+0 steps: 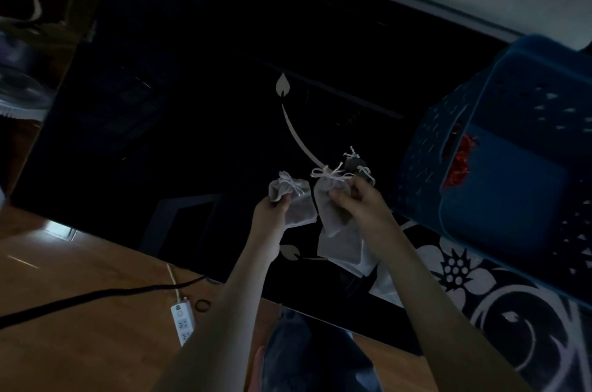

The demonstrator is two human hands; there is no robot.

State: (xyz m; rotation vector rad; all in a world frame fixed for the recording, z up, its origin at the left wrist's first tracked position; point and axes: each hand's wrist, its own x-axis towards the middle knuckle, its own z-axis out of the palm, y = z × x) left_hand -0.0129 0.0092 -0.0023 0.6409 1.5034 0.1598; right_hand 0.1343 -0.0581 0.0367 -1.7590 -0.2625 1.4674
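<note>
Grey cloth pouches hang above the dark rug (192,135), the left pouch (299,199) gripped in the left hand's (272,210) curled fingers, the right pouch (330,212) pinched near its bow by the right hand (355,199), whose light hold might let it drop.

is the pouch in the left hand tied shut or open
Shut: the pouch in the left hand is cinched under a white bow.
</note>
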